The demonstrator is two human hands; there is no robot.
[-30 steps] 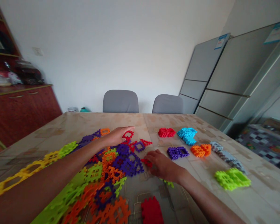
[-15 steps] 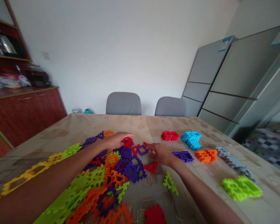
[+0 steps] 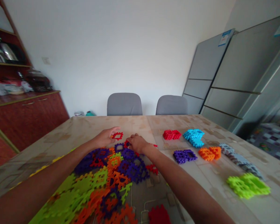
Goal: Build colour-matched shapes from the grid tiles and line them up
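Observation:
My left hand [image 3: 105, 137] is at the far left edge of the pile, with thumb and fingers pinching a red square frame-shaped interlocking tile [image 3: 117, 136]. My right hand [image 3: 137, 143] reaches to the back of the pile, its fingers curled down onto another red tile [image 3: 126, 144], partly hidden by them. Just below both hands lie purple tiles [image 3: 133, 170], some with window cut-outs. Orange tiles [image 3: 114, 161] and lime-green tiles [image 3: 67, 193] spread toward me on the left. A red tile [image 3: 152, 169] lies beside my right forearm.
Sorted groups stand on the right: red [image 3: 172, 134], light blue [image 3: 193, 137], purple [image 3: 184, 156], orange [image 3: 210, 153], grey [image 3: 241, 161] and lime-green [image 3: 248, 185]. A solid red piece [image 3: 159, 214] lies at the near edge. Two grey chairs [image 3: 124, 104] stand beyond the patterned table [image 3: 151, 123].
My left hand has moved left and now has a red frame tile. My right hand has moved left to the red pieces where my left hand was. The view has shifted slightly.

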